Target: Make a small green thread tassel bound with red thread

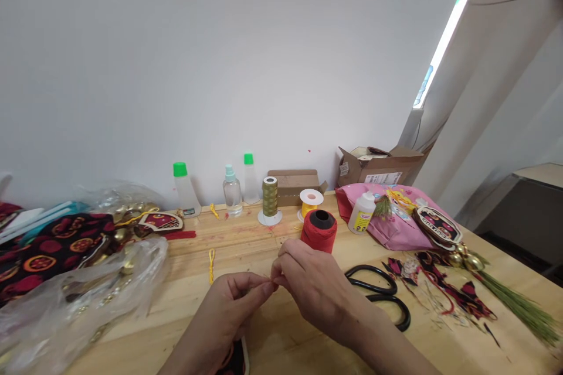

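Observation:
My left hand [231,307] and my right hand [314,287] meet over the table, thumbs and fingertips pinched together. A tiny bit of red shows at the touching fingertips, but what they hold is too small and hidden to name. Just behind my right hand stands a cone of red thread [319,233], its lower part covered. Black-handled scissors [389,299] lie to the right of my right wrist, their blades hidden under the arm. Below my left hand, a dark patterned piece with a pale edge [237,357] shows in part at the bottom of the view.
Along the wall stand a green-capped bottle [185,190], a spray bottle [233,193], an olive thread spool [270,199] and a yellow spool [310,202]. A glue bottle [363,214], pink bag [400,228] and fabric scraps [470,302] lie right; plastic bags [88,310] left.

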Available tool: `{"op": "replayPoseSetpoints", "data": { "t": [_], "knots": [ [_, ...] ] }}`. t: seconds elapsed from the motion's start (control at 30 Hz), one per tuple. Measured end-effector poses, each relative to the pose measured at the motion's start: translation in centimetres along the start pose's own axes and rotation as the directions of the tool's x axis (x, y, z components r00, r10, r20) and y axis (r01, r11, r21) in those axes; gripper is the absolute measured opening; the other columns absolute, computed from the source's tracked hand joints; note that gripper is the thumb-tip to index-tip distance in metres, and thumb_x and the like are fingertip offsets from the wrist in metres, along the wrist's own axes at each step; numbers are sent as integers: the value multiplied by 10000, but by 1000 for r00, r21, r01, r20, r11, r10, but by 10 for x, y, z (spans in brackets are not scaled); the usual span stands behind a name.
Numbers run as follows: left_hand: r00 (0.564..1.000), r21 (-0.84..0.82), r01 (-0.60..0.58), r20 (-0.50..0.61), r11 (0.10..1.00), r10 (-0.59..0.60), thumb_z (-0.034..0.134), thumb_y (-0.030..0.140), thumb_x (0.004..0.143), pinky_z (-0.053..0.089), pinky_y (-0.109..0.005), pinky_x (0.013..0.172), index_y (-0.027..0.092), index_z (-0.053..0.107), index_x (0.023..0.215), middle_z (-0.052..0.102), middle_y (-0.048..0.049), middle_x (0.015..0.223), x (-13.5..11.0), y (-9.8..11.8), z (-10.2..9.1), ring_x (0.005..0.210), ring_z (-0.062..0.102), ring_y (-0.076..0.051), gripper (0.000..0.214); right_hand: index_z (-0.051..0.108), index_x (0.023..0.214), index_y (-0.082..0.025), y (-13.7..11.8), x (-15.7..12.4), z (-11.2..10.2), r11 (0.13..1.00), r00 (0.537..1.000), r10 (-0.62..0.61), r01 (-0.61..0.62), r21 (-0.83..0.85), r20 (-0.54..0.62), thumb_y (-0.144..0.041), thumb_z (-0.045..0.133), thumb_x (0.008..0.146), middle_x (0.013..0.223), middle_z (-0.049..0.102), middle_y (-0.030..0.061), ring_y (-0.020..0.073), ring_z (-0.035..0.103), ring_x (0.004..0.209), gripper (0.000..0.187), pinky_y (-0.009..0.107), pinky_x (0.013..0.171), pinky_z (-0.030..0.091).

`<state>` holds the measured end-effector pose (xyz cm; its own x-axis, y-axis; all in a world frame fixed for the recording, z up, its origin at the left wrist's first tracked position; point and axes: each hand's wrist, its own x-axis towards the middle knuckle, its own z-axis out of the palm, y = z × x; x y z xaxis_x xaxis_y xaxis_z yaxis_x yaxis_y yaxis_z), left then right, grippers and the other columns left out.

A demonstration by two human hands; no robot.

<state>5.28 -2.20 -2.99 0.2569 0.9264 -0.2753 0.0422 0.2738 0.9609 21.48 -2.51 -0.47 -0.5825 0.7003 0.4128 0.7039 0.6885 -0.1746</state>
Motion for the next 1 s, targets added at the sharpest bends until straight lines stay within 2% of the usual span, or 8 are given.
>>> {"op": "replayPoseSetpoints", "data": {
  "t": [0.13, 0.2, 0.33, 0.43, 0.53, 0.63, 0.83, 1.0],
  "knots": [
    [1000, 39, 11, -7, 999, -11, 653, 487, 583, 40, -215, 375, 128, 650, 633, 283, 109, 400, 2, -1, -1, 373, 113, -28, 362, 486, 837, -192, 1, -1, 6, 998, 999, 42, -43, 39, 3, -126, 447, 839, 789, 492, -5, 124, 447, 684, 77, 227, 523, 291],
    [1000, 23, 24, -14, 999, -23, 662, 484, 569, 37, -210, 370, 127, 651, 640, 278, 113, 399, 2, 0, 0, 369, 105, -24, 364, 494, 816, -189, 3, 0, 6, 990, 996, 84, -82, 117, -12, -135, 439, 844, 790, 512, -3, 123, 465, 695, 82, 222, 542, 313],
    [998, -63, 24, -65, 998, -28, 704, 458, 511, 34, -200, 372, 134, 645, 619, 301, 111, 407, -2, 4, 3, 377, 107, -21, 346, 531, 813, -170, 7, 1, -2, 902, 968, 239, -193, 385, -75, -175, 375, 879, 798, 558, 13, 117, 505, 765, 170, 217, 655, 370],
    [997, -89, 10, -76, 996, -17, 719, 437, 496, 31, -194, 378, 135, 635, 580, 281, 116, 402, -4, 7, 4, 387, 99, -21, 325, 572, 759, -160, 10, 1, -9, 843, 961, 276, -242, 480, -2, -217, 385, 877, 736, 564, 7, 110, 508, 717, 228, 207, 626, 373],
    [997, -89, -2, -73, 996, -4, 719, 431, 497, 32, -194, 378, 136, 632, 571, 284, 115, 398, -5, 8, 4, 383, 100, -20, 316, 599, 743, -152, 11, 0, -13, 820, 964, 244, -265, 508, 109, -234, 439, 848, 689, 542, -8, 92, 485, 639, 209, 188, 549, 351],
    [997, -88, -14, -81, 996, 7, 720, 427, 497, 43, -191, 383, 136, 636, 567, 314, 105, 403, -4, 6, 3, 386, 124, -20, 312, 611, 758, -147, 10, 0, -14, 816, 968, 208, -249, 521, 137, -189, 474, 818, 653, 514, -26, 74, 450, 591, 155, 176, 519, 328],
    [998, -62, -1, -56, 998, -2, 720, 456, 486, 38, -194, 375, 137, 647, 586, 310, 112, 394, -1, 5, 0, 370, 108, -13, 342, 586, 716, -142, 9, 0, -8, 841, 985, 170, -164, 515, 35, -77, 497, 738, 627, 485, -44, 55, 402, 548, 112, 162, 499, 297],
    [1000, -74, 16, -1, 997, -16, 709, 492, 494, 48, -196, 364, 144, 652, 632, 266, 123, 400, -1, 7, -2, 368, 114, -20, 378, 545, 647, -138, 6, 1, 2, 827, 970, 238, -180, 533, -42, -57, 495, 687, 592, 465, -48, 54, 392, 537, 103, 154, 480, 285]
  ]
}}
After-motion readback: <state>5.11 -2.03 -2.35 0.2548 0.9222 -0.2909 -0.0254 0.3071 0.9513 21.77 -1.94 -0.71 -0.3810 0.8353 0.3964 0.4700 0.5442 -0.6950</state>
